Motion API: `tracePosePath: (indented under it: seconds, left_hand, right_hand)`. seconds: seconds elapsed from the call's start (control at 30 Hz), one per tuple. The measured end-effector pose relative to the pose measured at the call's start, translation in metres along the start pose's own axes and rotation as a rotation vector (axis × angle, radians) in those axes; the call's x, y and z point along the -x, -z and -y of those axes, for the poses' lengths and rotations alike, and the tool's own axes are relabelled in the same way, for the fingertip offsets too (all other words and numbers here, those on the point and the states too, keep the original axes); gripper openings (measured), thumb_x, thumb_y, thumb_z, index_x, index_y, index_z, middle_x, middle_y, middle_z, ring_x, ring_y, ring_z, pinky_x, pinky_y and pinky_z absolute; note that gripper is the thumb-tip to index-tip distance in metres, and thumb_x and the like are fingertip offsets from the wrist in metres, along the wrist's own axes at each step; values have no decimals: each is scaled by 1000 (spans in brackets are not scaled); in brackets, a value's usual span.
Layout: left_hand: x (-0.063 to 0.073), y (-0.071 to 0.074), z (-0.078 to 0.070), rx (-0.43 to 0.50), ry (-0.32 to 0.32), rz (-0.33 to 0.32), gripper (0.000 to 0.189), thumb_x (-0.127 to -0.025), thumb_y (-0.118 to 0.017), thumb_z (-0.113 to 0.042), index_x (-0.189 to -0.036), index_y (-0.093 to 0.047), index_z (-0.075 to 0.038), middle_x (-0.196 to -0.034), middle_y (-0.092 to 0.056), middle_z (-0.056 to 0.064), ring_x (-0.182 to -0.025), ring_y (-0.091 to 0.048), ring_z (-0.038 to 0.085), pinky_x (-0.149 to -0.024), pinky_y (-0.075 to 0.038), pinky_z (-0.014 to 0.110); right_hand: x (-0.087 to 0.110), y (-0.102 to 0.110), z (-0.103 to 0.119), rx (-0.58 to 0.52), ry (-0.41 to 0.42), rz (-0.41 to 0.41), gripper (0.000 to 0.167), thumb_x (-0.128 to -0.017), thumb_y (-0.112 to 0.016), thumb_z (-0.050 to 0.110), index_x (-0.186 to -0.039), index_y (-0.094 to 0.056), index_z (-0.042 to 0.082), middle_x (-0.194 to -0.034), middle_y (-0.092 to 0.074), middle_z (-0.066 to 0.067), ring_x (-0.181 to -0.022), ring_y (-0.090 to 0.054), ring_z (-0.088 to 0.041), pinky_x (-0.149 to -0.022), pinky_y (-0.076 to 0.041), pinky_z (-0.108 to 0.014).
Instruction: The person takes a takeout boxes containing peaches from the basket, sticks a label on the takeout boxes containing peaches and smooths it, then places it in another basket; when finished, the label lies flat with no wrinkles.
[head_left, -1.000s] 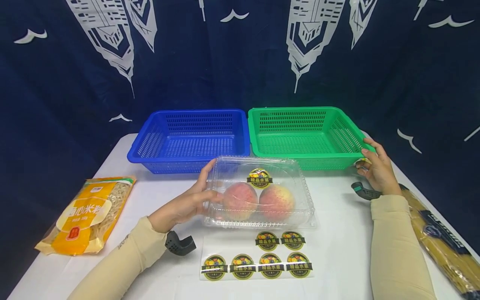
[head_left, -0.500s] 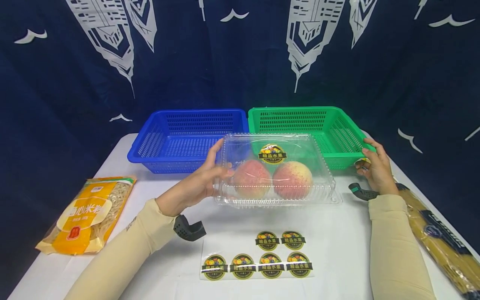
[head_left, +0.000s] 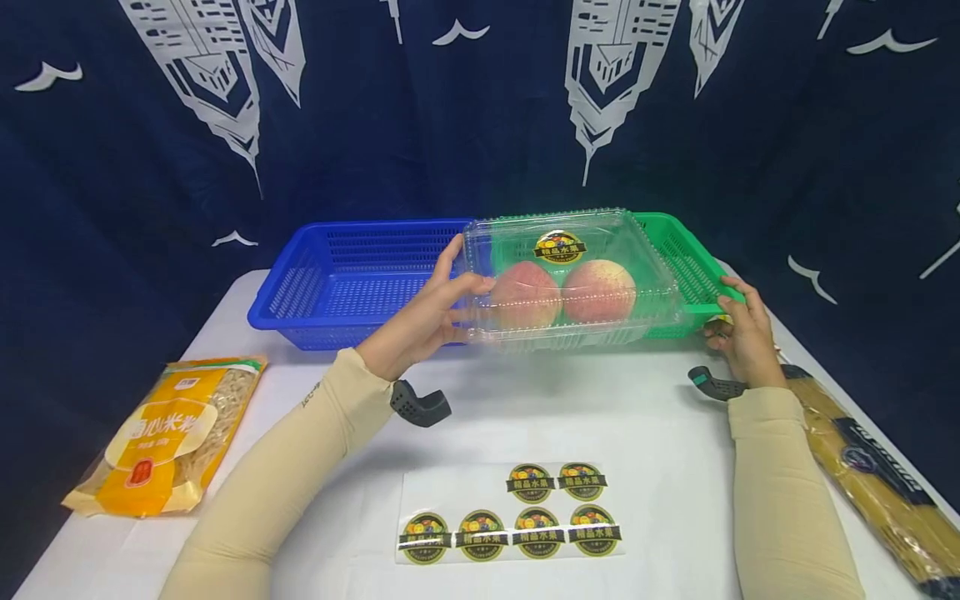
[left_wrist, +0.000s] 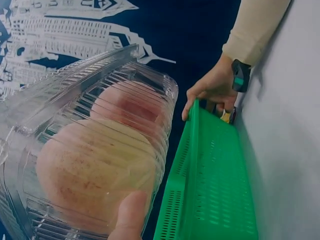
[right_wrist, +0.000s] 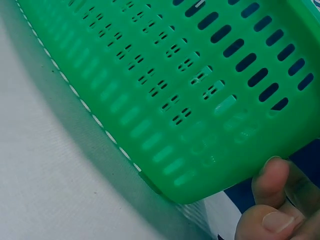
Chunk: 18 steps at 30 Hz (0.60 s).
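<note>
A clear plastic clamshell box (head_left: pixel 600 321) with two peaches (head_left: pixel 598 292) inside is up over the front of the green basket (head_left: pixel 686 262). Its lid bears a round black-and-gold fruit sticker (head_left: pixel 559 247). My left hand (head_left: pixel 438 312) grips the box by its left end, the thumb showing against it in the left wrist view. My right hand (head_left: pixel 742 333) holds the green basket at its front right corner, fingers on the rim and others curled below. Close under that hand is a small yellow item (left_wrist: pixel 227 116), mostly hidden.
A blue basket (head_left: pixel 300 323) stands left of the green one. A sheet of several stickers (head_left: pixel 517 525) lies at the front of the white table. At left lies an orange bag of dry food (head_left: pixel 168 437), at right a long pack of pasta (head_left: pixel 862 467).
My left hand has raised the clamshell box and carried it forward and right, from above the table to the green basket. The right hand stays at the basket's corner.
</note>
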<state>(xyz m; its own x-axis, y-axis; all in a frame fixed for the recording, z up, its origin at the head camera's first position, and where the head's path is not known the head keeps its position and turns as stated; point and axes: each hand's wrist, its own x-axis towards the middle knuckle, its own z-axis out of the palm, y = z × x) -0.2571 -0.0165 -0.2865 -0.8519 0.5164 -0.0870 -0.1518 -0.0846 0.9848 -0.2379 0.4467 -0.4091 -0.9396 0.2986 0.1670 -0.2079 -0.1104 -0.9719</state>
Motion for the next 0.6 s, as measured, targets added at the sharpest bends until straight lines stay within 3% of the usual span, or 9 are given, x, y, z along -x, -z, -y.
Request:
tracePosePath:
  seconds: [0.23, 0.43, 0.6]
  left_hand:
    - [-30, -12, 1, 55, -22, -10, 103, -100, -65, -19, -173, 4, -43, -166, -40, 13, -144, -52, 47, -112, -51, 60]
    - [-57, -26, 2, 123, -43, -47, 101, -100, -66, -16, -174, -2, -40, -167, -38, 14, -141, -56, 46, -104, -58, 57]
    - [-79, -37, 4, 163, -63, -86, 95, -103, -64, -16, -175, -6, -36, -162, -46, 15, -145, -50, 52, -101, -59, 58]
  right_hand:
    - [0, 0, 0, -3, -10, -10, 33, -114, -51, 21, -143, -52, 36, -120, -46, 1, -73, -55, -10, -54, -44, -18]
    - [1, 0, -1, 17, -8, -23, 33, -113, -53, 23, -143, -52, 36, -115, -47, 1, -73, -54, -10, -55, -45, -18]
    - [2, -2, 1, 24, 7, -21, 33, -113, -54, 24, -144, -51, 35, -115, -45, 0, -73, -54, -10, -54, -44, -18]
